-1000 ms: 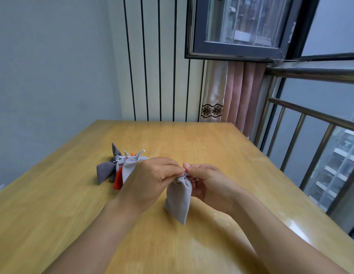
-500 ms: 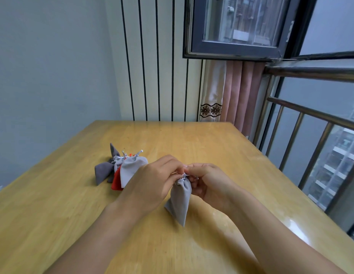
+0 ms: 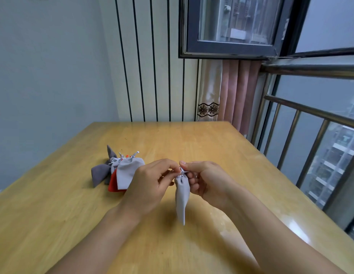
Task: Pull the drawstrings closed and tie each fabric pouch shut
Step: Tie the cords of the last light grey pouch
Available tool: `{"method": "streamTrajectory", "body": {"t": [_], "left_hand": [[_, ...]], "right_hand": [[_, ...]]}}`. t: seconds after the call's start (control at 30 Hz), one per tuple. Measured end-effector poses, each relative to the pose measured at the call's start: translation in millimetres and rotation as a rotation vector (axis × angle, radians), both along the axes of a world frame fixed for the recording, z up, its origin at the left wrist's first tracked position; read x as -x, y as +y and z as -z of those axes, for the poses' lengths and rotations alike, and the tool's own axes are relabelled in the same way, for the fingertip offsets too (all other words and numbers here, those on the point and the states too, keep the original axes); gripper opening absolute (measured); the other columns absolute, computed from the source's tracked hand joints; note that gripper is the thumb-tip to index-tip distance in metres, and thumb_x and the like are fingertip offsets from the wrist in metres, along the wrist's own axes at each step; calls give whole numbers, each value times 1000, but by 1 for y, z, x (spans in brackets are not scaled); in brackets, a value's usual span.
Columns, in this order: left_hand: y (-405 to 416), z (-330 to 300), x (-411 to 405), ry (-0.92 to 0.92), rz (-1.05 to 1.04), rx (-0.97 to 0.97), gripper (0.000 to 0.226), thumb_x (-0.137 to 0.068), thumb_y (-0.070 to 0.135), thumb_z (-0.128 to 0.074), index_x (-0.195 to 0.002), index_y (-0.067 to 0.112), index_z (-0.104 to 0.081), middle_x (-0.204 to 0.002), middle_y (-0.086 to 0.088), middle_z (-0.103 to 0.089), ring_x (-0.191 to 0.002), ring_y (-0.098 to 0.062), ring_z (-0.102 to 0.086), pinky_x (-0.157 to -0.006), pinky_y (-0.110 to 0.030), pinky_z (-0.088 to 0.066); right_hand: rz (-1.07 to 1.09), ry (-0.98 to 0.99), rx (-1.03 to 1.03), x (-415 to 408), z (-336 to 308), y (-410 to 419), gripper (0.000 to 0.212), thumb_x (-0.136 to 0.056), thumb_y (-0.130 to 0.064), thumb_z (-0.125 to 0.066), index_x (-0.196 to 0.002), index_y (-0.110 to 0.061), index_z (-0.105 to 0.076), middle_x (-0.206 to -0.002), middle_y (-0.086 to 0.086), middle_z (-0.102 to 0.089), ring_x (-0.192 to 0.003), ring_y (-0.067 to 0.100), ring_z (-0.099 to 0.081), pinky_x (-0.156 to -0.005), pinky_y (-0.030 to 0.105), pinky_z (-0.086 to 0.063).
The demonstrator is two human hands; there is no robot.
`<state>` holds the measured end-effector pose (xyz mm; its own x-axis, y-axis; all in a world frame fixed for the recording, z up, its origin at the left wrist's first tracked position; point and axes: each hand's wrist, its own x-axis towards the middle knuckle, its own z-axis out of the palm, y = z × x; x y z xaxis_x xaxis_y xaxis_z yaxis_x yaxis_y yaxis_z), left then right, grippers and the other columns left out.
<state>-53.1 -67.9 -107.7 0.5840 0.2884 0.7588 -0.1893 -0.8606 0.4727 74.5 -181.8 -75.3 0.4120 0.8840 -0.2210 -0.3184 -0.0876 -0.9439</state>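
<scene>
Two hands, left hand (image 3: 150,186) and right hand (image 3: 205,180), pinch grey pouch (image 3: 182,198) drawstring; pouch pile (image 3: 120,173) left.

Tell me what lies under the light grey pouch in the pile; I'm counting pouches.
Under the light grey pouch a red pouch shows at its lower left edge. A dark grey pouch lies beside them. The left hand hides the pile's right side.

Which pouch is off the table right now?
The light grey pouch pinched at its neck by both hands, left and right; the others lie piled on the table.
</scene>
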Motion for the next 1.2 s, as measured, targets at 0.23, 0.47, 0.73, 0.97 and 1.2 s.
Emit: {"method": "streamTrajectory", "body": {"t": [0.23,0.47,0.73,0.97,1.2], "left_hand": [[4,5,1,250,-8,47,19,-99,17,-49,-93,34,-44,-86,17,-60,-73,-12,-60,-64,-38,-53],[0,-11,4,183,-11,234,7,-102,11,-41,-95,11,-44,-73,9,-55,-62,2,-57,-56,-11,-45],[3,-4,3,83,75,479,8,-100,10,-50,-106,15,-51,-92,-1,-65,-72,-15,-64,-60,-20,-50],[0,-7,2,-64,-51,461,15,-91,2,-64,-97,11,-74,-86,4,-76,-78,-10,-74,-65,-23,-58],[-6,-10,-8,-149,-94,559,20,-90,1,-65,-88,19,-72,-89,0,-76,-77,-11,-74,-62,-22,-57]], "right_hand": [[46,-209,-8,3,3,1,19,-90,-16,-68,-73,-9,-63,-65,4,-54,-53,13,-45,-51,23,-37],[210,-371,-101,1,-4,-1,31,-92,-16,-69,-62,-14,-62,-59,0,-55,-54,12,-53,-49,22,-45],[162,-277,-189,1,2,1,21,-95,-18,-65,-78,-6,-63,-61,-1,-57,-59,12,-54,-51,24,-50],[190,-304,-184,0,3,1,23,-94,-17,-67,-75,-6,-64,-61,2,-54,-57,12,-52,-52,24,-51],[310,-391,-227,-4,4,3,23,-94,-14,-66,-73,-5,-64,-57,-7,-57,-57,9,-50,-53,23,-51]]}}
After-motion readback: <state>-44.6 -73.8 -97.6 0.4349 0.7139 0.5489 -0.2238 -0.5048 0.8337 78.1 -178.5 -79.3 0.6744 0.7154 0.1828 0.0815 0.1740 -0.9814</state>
